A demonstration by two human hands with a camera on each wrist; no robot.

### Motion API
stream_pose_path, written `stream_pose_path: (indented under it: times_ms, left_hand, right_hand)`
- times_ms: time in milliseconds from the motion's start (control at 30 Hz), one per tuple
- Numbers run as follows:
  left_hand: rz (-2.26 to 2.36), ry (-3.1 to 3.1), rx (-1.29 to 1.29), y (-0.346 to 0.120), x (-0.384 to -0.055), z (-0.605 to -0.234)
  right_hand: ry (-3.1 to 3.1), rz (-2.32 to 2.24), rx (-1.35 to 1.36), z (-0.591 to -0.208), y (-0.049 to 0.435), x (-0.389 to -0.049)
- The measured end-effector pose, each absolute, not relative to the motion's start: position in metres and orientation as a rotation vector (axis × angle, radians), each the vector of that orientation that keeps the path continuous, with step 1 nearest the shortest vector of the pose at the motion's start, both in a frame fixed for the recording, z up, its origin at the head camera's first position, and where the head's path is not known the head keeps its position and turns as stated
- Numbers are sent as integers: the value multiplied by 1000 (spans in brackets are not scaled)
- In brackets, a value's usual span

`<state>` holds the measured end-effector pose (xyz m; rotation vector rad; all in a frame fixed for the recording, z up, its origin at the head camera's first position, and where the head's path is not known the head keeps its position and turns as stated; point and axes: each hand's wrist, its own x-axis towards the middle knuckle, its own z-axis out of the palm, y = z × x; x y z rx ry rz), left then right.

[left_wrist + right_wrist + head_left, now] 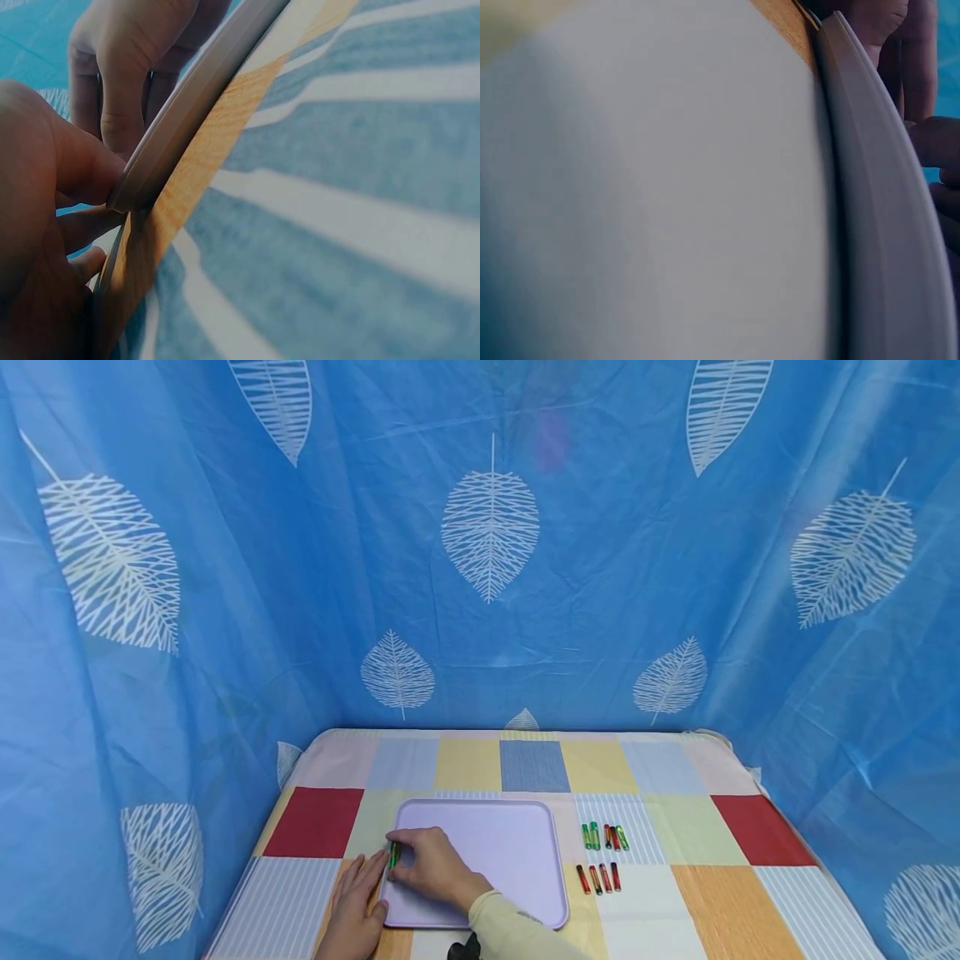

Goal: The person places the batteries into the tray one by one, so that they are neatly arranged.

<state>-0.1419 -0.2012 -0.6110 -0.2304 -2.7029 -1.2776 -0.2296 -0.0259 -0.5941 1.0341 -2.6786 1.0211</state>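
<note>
Nearest the camera, at the bottom edge, a cream sleeve [517, 928] leads to a right hand [435, 865] reaching over a lilac tray [491, 847]. Its thumb and forefinger are bent into a narrow pinch around a green battery [394, 855], at the tray's left edge; whether a second one hides behind it cannot be told. Beside it, the left hand [356, 902] lies along the same edge, fingers fairly straight and holding nothing; in the left wrist view its thumb meets the tray's rim. Well to the right, on a worktop [720, 903] under patchwork cloth, lie an upper row of green and red batteries [596, 836] and a lower row of red-and-black ones [606, 877]. Such a battery should be light for a hand but dense for its size, rigid and hard to damage, with a smooth, round casing likely to roll or slip. Fingertips set on opposite sides at mid-length would probably hold it best.
</note>
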Motion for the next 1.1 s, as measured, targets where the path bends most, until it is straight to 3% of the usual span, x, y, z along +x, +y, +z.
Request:
stream_pose_path:
  times_ms: [1100]
  left_hand:
    - [-1295,-2740,-195,-200,-143,-608]
  right_hand:
    - [-2751,1376,846,-562,87,-234]
